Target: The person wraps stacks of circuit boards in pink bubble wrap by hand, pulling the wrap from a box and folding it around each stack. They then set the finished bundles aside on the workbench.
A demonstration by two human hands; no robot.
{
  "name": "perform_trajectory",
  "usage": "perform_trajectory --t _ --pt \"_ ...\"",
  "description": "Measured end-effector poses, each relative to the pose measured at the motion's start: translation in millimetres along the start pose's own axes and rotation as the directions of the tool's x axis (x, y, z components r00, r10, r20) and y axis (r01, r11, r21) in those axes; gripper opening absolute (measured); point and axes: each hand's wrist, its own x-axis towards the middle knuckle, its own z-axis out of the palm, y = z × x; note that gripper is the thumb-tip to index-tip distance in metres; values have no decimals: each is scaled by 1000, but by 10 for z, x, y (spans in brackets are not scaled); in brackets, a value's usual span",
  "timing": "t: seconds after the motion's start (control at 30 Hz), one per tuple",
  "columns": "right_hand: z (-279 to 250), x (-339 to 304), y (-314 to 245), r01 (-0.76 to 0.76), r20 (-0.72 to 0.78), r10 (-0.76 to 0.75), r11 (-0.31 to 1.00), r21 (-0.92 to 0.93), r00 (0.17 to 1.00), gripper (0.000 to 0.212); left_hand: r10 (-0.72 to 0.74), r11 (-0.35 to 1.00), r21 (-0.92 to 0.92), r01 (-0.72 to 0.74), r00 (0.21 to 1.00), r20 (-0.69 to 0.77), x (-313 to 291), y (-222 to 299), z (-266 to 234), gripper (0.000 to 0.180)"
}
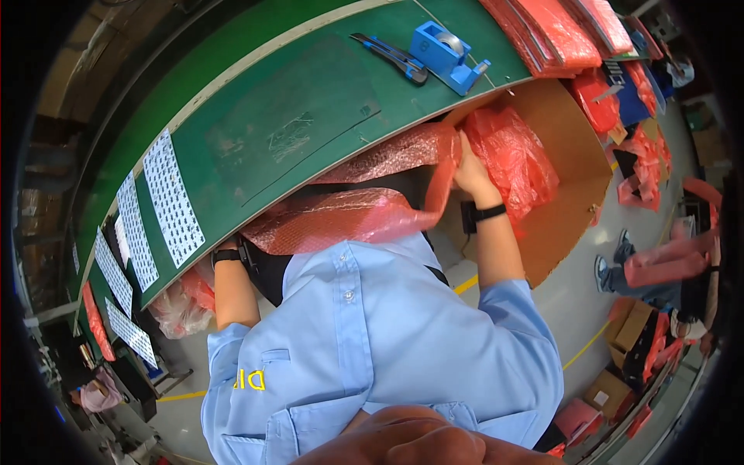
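A sheet of pink-red bubble wrap [333,218] stretches across my lap, below the table edge, and folds back up on its right side. My right hand [471,168] is closed on the folded right end of this wrap, in front of a cardboard box [570,174]. Crumpled red plastic film [511,159] lies inside that box, just right of the hand. My left hand [229,244] reaches under the table edge near the left end of the wrap. Its fingers are hidden, so what they hold does not show.
On the green table [256,108] lie a blue tape dispenser [446,54], a utility knife [391,59] and several label sheets [172,201]. Flat red packages [546,35] are stacked at the far right. A person [674,271] stands off to the right, holding red material.
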Motion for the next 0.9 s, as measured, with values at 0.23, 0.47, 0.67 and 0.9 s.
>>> perform_trajectory --t 0.23,0.47,0.67,0.9 --pt "507 -1 -1137 484 358 -351 771 -415 865 22 -31 953 302 -2 994 102 -576 -830 -363 45" --pt "1443 -588 -1800 881 411 -902 296 369 131 13 313 944 -57 -326 823 474 -1000 1062 -1205 34" --pt "1732 -537 -2099 680 869 -437 712 176 233 18 472 552 -775 -309 882 -15 -590 963 213 34" --pt "1548 -549 -1121 792 667 -591 611 2 454 24 673 637 -612 -469 725 145 -663 1419 -710 47"
